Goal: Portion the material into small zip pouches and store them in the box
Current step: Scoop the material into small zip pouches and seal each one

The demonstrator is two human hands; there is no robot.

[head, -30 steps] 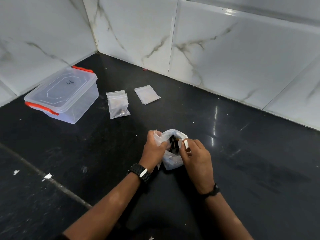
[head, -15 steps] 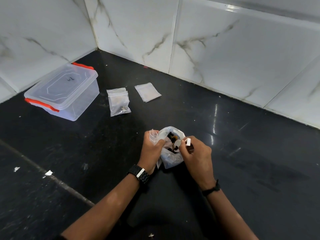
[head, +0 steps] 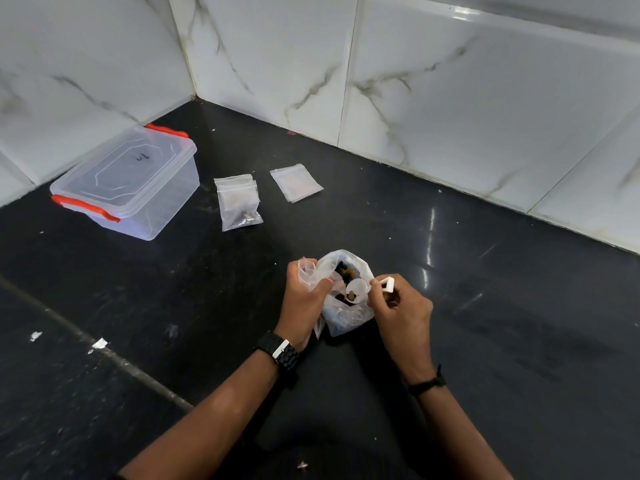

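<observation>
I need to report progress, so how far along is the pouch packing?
One zip pouch on the counter looks filled; another beside it looks nearly empty. The left hand holds the supply bag open with a small pouch, while the right hand works a white scoop. The lidded box appears to hold no pouches.

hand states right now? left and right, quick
Left hand: grips the clear plastic bag by its rim, with a small zip pouch.
Right hand: pinches a white scoop in the bag's mouth.
</observation>
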